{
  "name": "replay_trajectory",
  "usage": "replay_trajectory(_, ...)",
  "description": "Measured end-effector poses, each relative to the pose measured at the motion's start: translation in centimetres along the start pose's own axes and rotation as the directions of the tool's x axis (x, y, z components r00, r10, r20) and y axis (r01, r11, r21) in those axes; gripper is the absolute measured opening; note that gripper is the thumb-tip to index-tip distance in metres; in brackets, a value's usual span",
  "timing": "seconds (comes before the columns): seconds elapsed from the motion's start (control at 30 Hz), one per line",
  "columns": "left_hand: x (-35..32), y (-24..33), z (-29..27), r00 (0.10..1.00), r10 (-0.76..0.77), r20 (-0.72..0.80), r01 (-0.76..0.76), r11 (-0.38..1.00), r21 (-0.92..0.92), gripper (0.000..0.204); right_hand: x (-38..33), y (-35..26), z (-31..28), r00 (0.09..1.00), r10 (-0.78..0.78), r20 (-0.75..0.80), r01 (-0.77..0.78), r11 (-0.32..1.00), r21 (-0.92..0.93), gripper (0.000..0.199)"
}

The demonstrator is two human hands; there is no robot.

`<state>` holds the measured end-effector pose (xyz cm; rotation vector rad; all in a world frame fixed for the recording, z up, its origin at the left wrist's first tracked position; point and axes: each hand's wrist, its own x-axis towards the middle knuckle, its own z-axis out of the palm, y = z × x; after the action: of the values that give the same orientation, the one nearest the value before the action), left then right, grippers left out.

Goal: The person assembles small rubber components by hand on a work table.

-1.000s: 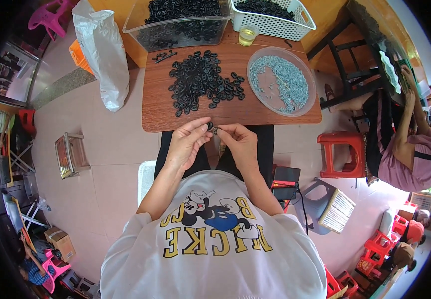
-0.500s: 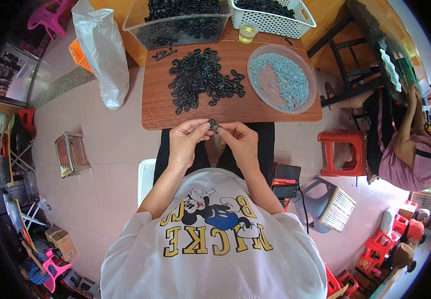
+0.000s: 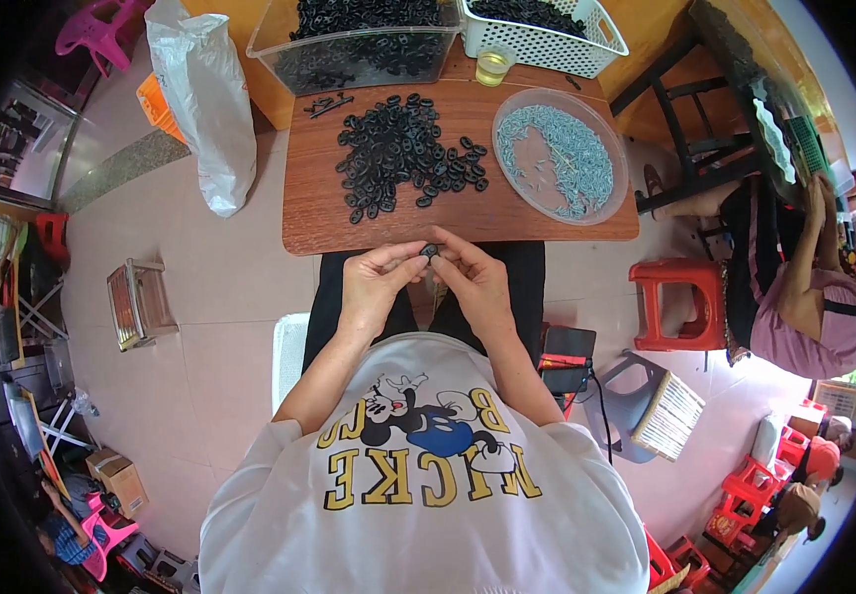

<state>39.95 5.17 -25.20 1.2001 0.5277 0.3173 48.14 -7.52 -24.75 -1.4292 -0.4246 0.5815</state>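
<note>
Here, the left hand and right hand both pinch 1 small black ring between them, directly below the black pile.

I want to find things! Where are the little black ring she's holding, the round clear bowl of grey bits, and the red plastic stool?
little black ring (image 3: 430,250), head view, its middle between the fingertips
round clear bowl (image 3: 614,203), head view, right rim
red plastic stool (image 3: 675,302), head view, seat top
</note>
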Motion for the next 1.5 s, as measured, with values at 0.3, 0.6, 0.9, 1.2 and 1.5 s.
replay_trajectory(0.3, -0.3, 0.5, -0.4, 0.994, 0.068, 0.084, -0.072, 0.996, 0.05, 0.027, -0.6, -0.3, 0.2, 0.994, 0.106, 0.015, -0.107, 0.992, 0.06, 0.03)
replay_trajectory(0.6, -0.9, 0.1, -1.0, 0.969, 0.242, 0.054, -0.248, 0.946, 0.208, 0.024, -1.1, -0.7, 0.8, 0.999, -0.013, 0.033, 0.011, 0.999, 0.052, 0.027)
replay_trajectory(0.9, -0.7, 0.1, -1.1, 0.923, 0.376, 0.085, -0.384, 0.877, 0.288, 0.022, -1.1, -0.5, 1.6, 0.997, -0.069, -0.034, 0.068, 0.997, -0.031, 0.022)
replay_trajectory(1.2, -0.4, -0.3, -0.8, 0.98, 0.198, 0.002, -0.196, 0.975, -0.109, 0.037, 1.9, -2.5, -0.5, 0.978, 0.1, 0.182, -0.105, 0.994, 0.019, 0.023)
replay_trajectory(1.5, -0.9, -0.8, -3.0, 0.986, 0.16, -0.034, -0.161, 0.987, -0.009, 0.03, 20.0, -15.9, -8.4, 0.93, -0.346, -0.124, 0.313, 0.922, -0.23, 0.042)
